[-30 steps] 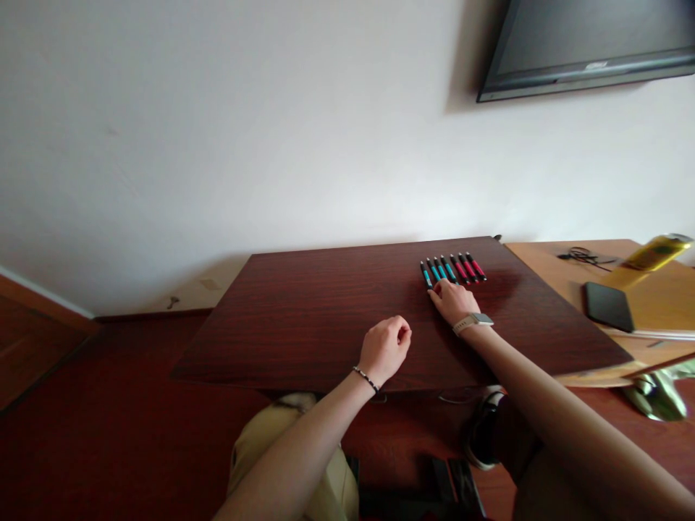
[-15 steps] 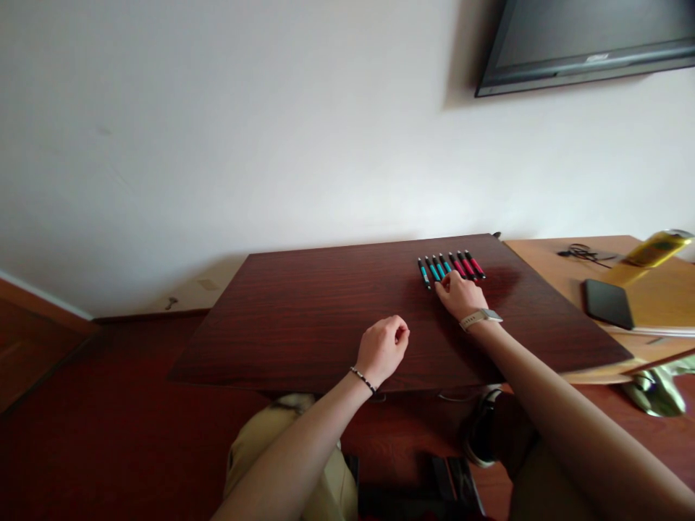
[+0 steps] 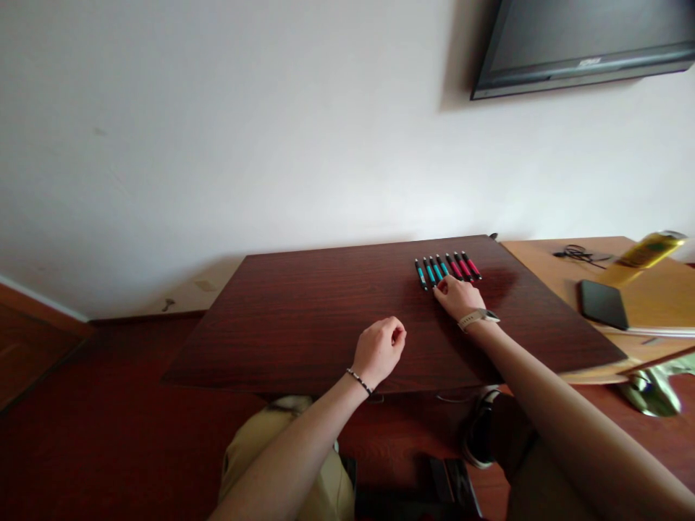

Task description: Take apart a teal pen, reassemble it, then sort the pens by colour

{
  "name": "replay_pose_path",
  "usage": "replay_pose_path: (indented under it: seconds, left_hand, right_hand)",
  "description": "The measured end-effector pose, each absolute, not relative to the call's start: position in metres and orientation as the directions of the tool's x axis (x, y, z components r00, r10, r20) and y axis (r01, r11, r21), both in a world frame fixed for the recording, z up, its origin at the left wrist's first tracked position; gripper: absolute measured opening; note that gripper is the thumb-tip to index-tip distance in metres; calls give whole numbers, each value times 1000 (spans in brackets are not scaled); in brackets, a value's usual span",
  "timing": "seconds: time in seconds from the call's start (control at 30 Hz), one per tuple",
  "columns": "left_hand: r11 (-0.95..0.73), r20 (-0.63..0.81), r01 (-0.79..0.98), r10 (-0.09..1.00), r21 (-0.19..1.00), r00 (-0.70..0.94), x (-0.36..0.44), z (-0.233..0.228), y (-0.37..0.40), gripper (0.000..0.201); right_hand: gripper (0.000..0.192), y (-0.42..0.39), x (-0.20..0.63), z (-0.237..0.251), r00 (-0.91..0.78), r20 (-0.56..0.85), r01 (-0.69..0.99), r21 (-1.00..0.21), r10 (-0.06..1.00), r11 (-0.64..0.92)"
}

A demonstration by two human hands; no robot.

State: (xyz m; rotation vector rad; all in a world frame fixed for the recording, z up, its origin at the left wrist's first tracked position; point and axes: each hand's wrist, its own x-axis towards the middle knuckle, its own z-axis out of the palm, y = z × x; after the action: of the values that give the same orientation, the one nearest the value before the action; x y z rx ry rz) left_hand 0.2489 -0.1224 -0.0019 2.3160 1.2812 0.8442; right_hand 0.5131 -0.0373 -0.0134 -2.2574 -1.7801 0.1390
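A row of slim pens lies side by side near the far right of the dark wooden table, several teal pens (image 3: pixel 429 271) on the left and red pens (image 3: pixel 464 266) on the right, all with black parts. My right hand (image 3: pixel 460 297), wearing a pale-banded watch, rests at their near ends. Its fingers are curled together and cover the lower tips of some pens; whether one is pinched is hidden. Nearer me, my left hand (image 3: pixel 378 351), with a beaded bracelet, is curled into a loose fist above the tabletop, and nothing shows in it.
The dark table (image 3: pixel 293 311) stands against a white wall. To its right, a lighter wooden surface (image 3: pixel 548 264) holds a black phone (image 3: pixel 604 304), a coiled cable (image 3: pixel 578 252) and a yellow can (image 3: pixel 646 257). A television (image 3: pixel 589 51) hangs above.
The view has shifted slightly. Both hands keep nearly the same places and curled shapes, and the row of pens looks unchanged.
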Motion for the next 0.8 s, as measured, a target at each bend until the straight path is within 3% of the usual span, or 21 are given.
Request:
replay_pose_path:
  seconds: [0.57,0.8]
  left_hand:
    - [-525,331,631,850,570,408,249,-4,-121,9]
    - [-529,331,616,848,583,415,248,-1,-121,10]
  right_hand:
    - [30,-38,507,-12,270,80,936,-254,960,-242]
    - [25,-71,490,3,169,113,943,-308,979,-127]
